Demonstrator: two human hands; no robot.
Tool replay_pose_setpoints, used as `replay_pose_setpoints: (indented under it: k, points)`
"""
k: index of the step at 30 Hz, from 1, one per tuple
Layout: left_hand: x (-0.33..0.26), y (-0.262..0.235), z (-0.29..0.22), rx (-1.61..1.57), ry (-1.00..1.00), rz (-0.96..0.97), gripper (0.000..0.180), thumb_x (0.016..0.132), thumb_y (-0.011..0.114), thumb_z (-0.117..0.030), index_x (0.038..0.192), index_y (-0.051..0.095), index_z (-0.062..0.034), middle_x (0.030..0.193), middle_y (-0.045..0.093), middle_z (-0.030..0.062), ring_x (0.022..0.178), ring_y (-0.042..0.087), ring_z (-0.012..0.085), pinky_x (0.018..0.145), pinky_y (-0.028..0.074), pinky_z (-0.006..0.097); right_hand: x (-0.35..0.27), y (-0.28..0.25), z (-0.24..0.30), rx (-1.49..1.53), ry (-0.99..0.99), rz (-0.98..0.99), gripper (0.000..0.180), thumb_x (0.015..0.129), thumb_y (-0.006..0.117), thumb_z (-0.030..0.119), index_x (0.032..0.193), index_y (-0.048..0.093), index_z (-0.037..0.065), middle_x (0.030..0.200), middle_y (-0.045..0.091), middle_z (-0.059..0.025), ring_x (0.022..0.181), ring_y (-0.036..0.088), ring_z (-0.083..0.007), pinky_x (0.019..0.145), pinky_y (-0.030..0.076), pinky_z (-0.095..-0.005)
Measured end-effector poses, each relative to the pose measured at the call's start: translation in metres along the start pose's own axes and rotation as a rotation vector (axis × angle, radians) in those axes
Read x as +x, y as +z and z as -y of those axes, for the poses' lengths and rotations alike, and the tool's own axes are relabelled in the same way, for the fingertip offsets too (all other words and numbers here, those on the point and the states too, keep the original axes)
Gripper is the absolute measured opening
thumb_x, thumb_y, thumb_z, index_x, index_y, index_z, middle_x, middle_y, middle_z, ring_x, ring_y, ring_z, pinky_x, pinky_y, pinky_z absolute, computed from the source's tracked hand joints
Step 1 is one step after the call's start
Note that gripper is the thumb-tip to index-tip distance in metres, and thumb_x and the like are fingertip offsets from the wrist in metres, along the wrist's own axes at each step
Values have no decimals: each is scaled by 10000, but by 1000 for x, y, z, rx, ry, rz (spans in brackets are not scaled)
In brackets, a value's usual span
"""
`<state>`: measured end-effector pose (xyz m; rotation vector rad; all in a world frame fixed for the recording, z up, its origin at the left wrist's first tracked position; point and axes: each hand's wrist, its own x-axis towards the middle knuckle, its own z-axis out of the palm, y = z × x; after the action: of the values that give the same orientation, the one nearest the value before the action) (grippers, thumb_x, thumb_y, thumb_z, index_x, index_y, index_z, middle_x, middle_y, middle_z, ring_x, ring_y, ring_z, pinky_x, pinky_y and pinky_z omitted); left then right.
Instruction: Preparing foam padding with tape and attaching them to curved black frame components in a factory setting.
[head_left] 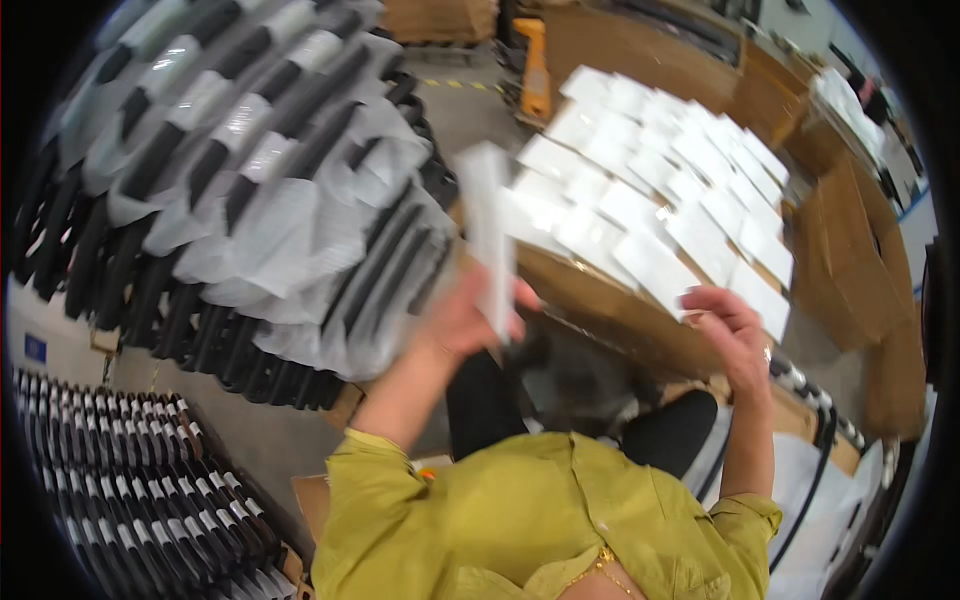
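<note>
My left hand is closed around a long, narrow white piece, held upright and smeared by motion, so I cannot tell whether it is a box or a folded sheet. My right hand hovers at the near right edge of a spread of flat white boxes. Its fingers are loosely curled, with a gap to the thumb, and nothing shows between them. The white boxes lie in overlapping rows on top of a big brown cardboard carton in front of me.
To the left rises a tall stack of black curved bars in translucent wrapping. More black bars with white bands stand at lower left. An orange pallet jack handle is behind, a brown carton at right. White wrapped pieces lie by my right elbow.
</note>
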<state>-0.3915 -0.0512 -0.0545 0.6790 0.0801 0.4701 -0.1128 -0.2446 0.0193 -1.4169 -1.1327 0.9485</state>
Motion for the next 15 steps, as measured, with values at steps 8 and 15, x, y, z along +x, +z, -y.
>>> replay_pose_setpoints:
  k: [8,15]
  points:
    - [-8,56,76,-70,-316,435,415,813,543,-407,858,582,4,738,603,226,567,603,256,462,482,288,74,122,-15,795,-231,1134,196,741,635,70,901,610,-40,1073,548,-213,1107,457,-328,951,316,-448]
    - [12,37,63,68,-403,577,446,786,613,-332,985,543,61,887,612,204,605,612,233,582,496,308,101,127,-2,796,-106,869,93,757,581,62,726,575,-25,786,609,-217,745,606,-396,811,427,-523]
